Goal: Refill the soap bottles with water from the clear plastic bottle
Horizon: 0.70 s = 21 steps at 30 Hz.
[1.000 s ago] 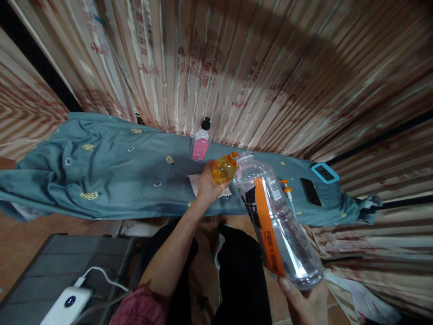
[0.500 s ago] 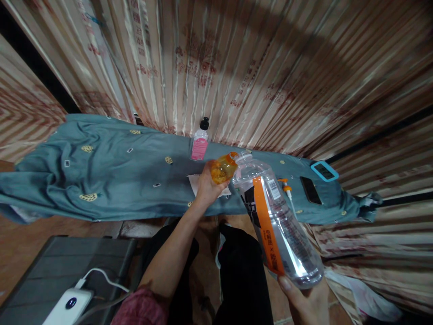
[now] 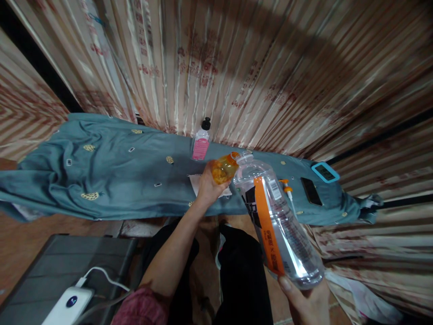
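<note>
Bottles are held mouth to mouth above the table: a small amber bottle [image 3: 223, 169] is gripped in the left hand [image 3: 207, 187], while a large clear bottle [image 3: 275, 222] is tilted neck-first toward it, its base cupped by the right hand [image 3: 306, 303], so the openings meet. Beyond the left hand stands a pink-labelled bottle [image 3: 200, 146]; phones [image 3: 310, 191] lie past the clear bottle on the blue cloth [image 3: 111, 176].

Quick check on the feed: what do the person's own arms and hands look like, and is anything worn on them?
Both hands are bare: no gloves, rings or watch visible. The left hand leads into a bare forearm, with a dark pink sleeve pushed up near the elbow. Only the fingers and a short, unpainted thumbnail of the right hand show; its wrist and sleeve are out of frame.
</note>
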Available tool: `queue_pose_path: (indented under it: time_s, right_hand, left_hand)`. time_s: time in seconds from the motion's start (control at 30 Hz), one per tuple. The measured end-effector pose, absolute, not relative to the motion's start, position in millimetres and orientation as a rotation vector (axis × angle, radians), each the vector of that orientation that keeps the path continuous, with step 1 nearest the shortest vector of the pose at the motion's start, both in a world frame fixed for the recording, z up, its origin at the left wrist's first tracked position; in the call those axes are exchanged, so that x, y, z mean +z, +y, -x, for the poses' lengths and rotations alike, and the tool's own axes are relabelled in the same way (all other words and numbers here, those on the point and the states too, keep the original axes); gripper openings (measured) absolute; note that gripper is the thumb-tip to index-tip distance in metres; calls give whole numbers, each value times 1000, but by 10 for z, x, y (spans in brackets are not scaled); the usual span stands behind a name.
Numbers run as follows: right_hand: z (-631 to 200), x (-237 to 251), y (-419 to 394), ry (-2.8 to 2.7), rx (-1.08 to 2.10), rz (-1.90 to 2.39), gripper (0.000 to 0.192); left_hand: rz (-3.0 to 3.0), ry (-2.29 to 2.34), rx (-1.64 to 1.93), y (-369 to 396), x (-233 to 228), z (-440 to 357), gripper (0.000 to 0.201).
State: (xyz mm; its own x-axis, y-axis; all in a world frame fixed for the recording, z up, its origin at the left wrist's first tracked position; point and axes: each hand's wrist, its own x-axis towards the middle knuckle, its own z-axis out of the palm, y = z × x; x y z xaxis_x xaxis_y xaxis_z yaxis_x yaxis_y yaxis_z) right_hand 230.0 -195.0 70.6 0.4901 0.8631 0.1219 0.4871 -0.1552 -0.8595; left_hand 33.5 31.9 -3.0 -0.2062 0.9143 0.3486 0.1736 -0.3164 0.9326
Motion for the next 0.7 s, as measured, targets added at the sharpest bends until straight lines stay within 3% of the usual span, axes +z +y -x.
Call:
queue_pose_path:
  time_s: [0.7]
  right_hand:
    - [-2274, 718, -1928, -1061, 573, 1777, 99]
  left_hand:
    - [-1460, 1347, 1557, 304, 12, -341, 69]
